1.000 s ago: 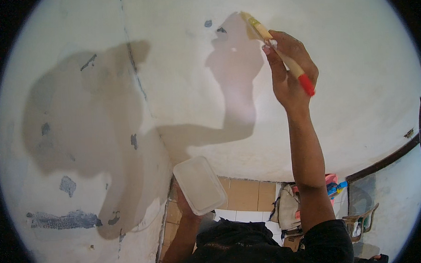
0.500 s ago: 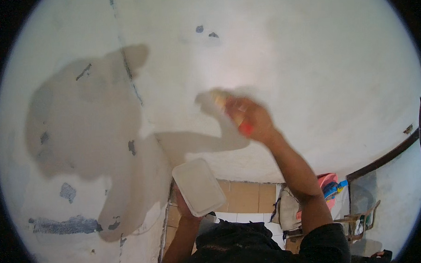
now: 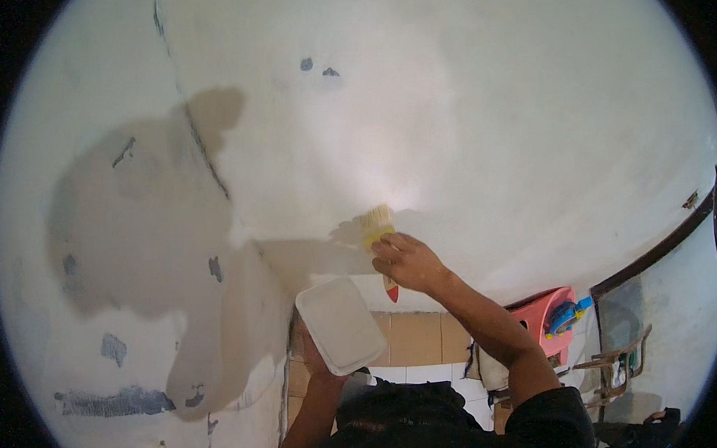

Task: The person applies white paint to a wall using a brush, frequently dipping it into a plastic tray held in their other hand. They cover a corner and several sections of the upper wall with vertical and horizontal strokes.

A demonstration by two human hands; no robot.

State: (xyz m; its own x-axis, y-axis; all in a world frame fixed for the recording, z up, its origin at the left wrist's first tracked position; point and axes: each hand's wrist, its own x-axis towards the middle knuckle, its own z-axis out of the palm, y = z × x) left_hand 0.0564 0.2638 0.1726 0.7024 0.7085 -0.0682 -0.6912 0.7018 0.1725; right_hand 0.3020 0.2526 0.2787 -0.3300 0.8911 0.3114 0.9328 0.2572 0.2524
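A paintbrush with pale bristles, a yellow ferrule and a red handle end is gripped in my right hand. Its bristles point up against or very close to the off-white wall; I cannot tell if they touch. Low on the left, my left hand holds a white rectangular plastic tub from its left and under side. Pale, whitish content seems to fill the tub. Most of the left fingers are hidden behind it.
Grey bare patches mark the left wall, and a dark crack runs down the corner. Brown tiles cover the floor below. To the lower right stand a pink plastic stool with a blue object and a wooden chair.
My right hand with the paintbrush has come down and slightly left, and the brush now points more upright. The tub stays nearly in place. The view has shifted a little.
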